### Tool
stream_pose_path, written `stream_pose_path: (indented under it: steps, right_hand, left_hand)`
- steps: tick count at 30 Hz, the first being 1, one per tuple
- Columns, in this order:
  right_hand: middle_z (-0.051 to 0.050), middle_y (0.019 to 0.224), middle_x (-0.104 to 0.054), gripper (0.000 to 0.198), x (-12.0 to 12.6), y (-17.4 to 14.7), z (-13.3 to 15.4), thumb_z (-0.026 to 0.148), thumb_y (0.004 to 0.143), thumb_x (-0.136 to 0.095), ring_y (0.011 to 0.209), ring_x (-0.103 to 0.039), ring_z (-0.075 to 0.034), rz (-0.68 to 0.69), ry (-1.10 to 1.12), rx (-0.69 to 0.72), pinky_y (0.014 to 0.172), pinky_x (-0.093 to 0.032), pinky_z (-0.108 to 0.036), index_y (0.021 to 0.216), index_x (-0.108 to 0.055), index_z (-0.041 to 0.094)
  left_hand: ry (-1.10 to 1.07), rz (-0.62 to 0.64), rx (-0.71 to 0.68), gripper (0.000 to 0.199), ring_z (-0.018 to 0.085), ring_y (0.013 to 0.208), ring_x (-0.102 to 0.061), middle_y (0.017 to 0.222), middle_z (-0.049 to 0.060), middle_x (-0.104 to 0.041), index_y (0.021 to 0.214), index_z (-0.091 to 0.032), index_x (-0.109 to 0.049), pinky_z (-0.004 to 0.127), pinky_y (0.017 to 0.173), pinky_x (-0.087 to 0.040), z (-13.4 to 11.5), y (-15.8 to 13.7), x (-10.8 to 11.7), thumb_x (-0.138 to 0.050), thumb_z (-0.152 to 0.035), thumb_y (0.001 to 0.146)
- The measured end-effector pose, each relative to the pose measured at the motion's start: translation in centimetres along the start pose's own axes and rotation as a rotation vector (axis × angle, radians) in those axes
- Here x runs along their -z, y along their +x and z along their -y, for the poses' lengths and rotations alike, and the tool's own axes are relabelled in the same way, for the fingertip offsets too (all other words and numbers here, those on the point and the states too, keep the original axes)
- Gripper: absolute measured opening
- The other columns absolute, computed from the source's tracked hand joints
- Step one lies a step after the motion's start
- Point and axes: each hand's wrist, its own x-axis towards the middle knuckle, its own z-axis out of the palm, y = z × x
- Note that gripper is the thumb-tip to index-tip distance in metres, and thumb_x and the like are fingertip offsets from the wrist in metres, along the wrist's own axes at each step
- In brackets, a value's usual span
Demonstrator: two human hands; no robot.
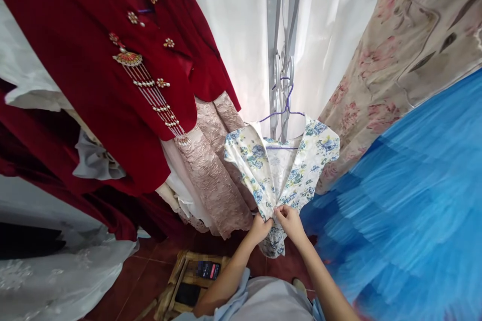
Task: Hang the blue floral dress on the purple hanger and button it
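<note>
A white short-sleeved top with blue flowers (303, 178) hangs from a purple hanger (287, 106), its neckline open in a V. My left hand (260, 228) is closed on the front edge of the top, low on its left side. Right beside it, my right hand (289, 220) pinches the opposite front edge where the two sides meet. Part of the left hand's fingers is hidden by the cloth. The lower end of the top dangles below both hands.
A red jacket with beaded ornaments (181, 75) and a pink lace skirt (213, 175) hang at the left. At the right hang a floral beige cloth (376, 75) and a blue ruffled dress (406, 200). A wooden stool (181, 273) holding a phone (208, 270) stands below; white curtains (241, 20) hang behind.
</note>
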Motion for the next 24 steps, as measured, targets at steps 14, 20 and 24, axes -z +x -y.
stream_pose_path:
  steps: [14,20,24]
  right_hand:
    - [0.005,0.038,-0.046,0.026,3.0,9.2,18.3,0.040,0.072,-0.065,0.034,-0.023,-0.005,0.111,0.340,0.122,0.036,-0.014,-0.023,0.064,-0.069,0.015]
    - [0.001,0.046,-0.054,0.022,3.0,11.9,26.0,0.030,0.074,-0.066,0.036,-0.027,-0.004,0.083,0.429,0.302,0.035,-0.014,-0.020,0.057,-0.059,0.017]
    - [0.000,0.051,-0.058,0.022,3.5,12.3,27.1,0.028,0.076,-0.067,0.037,-0.025,-0.003,0.051,0.441,0.349,0.033,-0.014,-0.020,0.059,-0.059,0.017]
  left_hand:
    - [-0.042,-0.349,0.128,0.025,0.039,0.107,-0.069,0.102,0.019,-0.077,0.085,-0.014,-0.072,0.048,0.101,-0.050,1.8,1.1,-2.1,-0.075,-0.022,0.061]
    - [-0.064,-0.330,0.114,0.026,0.037,0.109,-0.069,0.107,0.019,-0.076,0.088,-0.014,-0.072,0.045,0.100,-0.052,1.5,0.5,-2.7,-0.075,-0.027,0.066]
    - [-0.085,-0.262,0.092,0.025,0.035,0.108,-0.070,0.106,0.017,-0.077,0.090,-0.015,-0.074,0.042,0.102,-0.051,1.4,-0.1,-2.7,-0.073,-0.027,0.068]
